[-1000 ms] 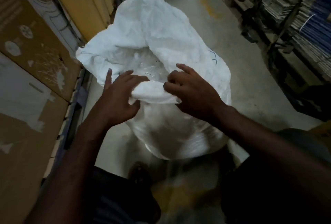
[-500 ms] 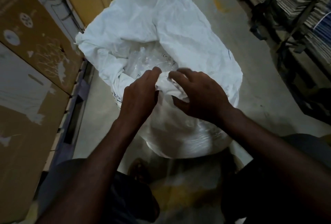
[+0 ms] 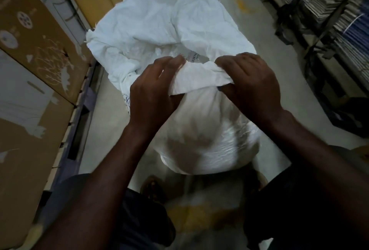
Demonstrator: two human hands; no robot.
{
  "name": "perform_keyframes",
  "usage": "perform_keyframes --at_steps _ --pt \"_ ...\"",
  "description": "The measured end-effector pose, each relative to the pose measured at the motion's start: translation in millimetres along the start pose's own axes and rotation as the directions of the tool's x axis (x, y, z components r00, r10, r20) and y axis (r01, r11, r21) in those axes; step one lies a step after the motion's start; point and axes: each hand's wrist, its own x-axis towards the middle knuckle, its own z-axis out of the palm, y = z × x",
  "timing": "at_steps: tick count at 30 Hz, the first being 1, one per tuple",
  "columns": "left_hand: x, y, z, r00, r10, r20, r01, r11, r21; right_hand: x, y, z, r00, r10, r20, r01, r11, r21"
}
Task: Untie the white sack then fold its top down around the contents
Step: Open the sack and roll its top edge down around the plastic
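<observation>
A large white woven sack (image 3: 171, 22) stands on the floor in front of me with its mouth open. Clear plastic contents (image 3: 191, 58) show inside the opening. The near rim of the sack (image 3: 199, 79) is rolled outward into a thick fold. My left hand (image 3: 153, 88) grips the left end of that fold, thumb under, fingers on top. My right hand (image 3: 251, 84) grips the right end in the same way. The far side of the sack top stands up loose and crumpled.
Large cardboard boxes (image 3: 30, 54) on a pallet line the left side. Racks with stacked flat stock (image 3: 329, 10) fill the right side. Bare concrete floor (image 3: 265, 54) runs between them. My feet (image 3: 153, 187) and dark clothing sit below the sack.
My hands have moved apart along the near rim, and the rolled fold between them has grown wider and sits lower on the sack. The view has shifted closer.
</observation>
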Motion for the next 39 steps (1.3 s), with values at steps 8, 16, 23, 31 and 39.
perform_keyframes --at_steps 8,16,23,31,39 --pt "7 11 -4 0.998 -0.025 -0.057 0.026 0.999 0.024 8 -30 -11 0.966 0.029 0.259 -0.071 0.986 0.154" --pt "-9 32 -6 0.961 -0.063 0.268 0.085 0.994 -0.071 6 -5 -2 0.998 0.063 -0.032 -0.062 0.998 0.032" --pt "-7 8 -11 0.995 -0.074 0.066 0.078 0.995 -0.066 -6 -34 13 0.986 -0.164 0.01 0.163 0.983 0.079" --pt "-11 21 -13 0.817 -0.125 0.562 0.248 0.958 -0.147 -2 -12 0 0.988 -0.062 0.139 0.049 0.994 0.095" --pt "-27 -27 -29 0.699 -0.086 0.71 0.425 0.848 -0.317 -22 -20 -14 0.81 -0.125 0.573 -0.023 0.97 0.243"
